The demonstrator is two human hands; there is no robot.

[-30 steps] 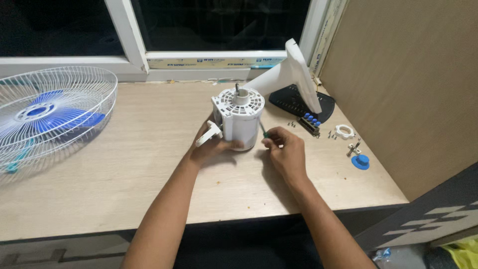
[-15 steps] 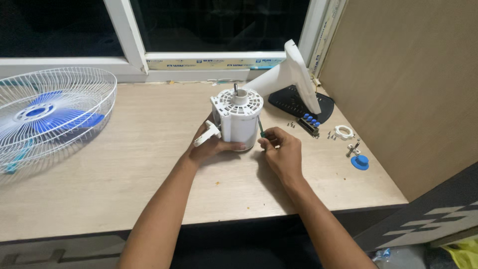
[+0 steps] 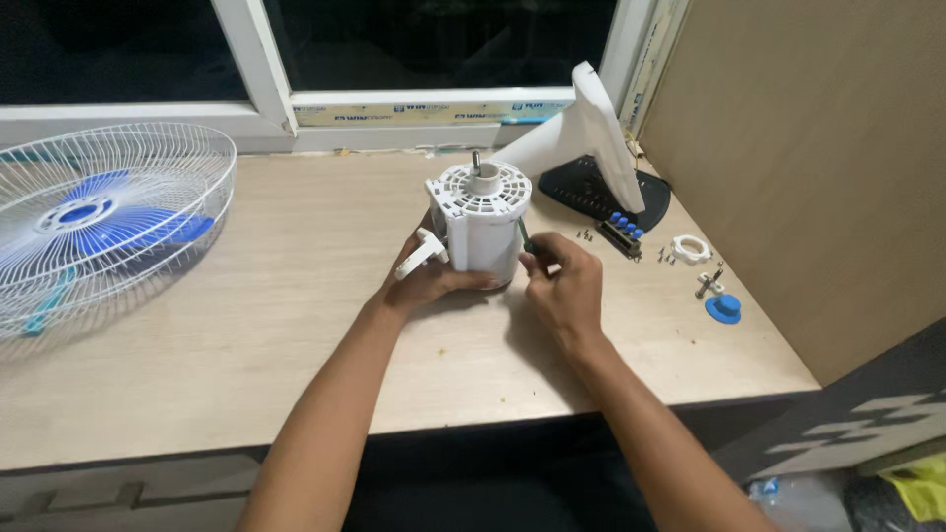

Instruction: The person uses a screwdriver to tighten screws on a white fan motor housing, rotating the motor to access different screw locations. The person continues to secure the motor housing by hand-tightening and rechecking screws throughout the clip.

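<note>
A white fan motor housing [image 3: 481, 225] stands upright on the wooden tabletop [image 3: 266, 325], its metal shaft pointing up. My left hand [image 3: 426, 278] grips its lower left side, next to a white knob sticking out. My right hand [image 3: 562, 281] holds a thin screwdriver [image 3: 524, 234] whose tip is against the housing's right side.
A white wire fan guard [image 3: 108, 212] with blue blades inside lies at the left. Behind the motor a white fan stand [image 3: 591, 138] rests on a black base [image 3: 591, 192]. A blue-buttoned switch block [image 3: 623, 232], loose screws, a white ring [image 3: 690, 248] and a blue cap [image 3: 723, 309] lie at the right, beside a brown panel.
My right hand has edged closer to the motor housing, bringing the screwdriver against its side. My left hand and the housing have stayed put.
</note>
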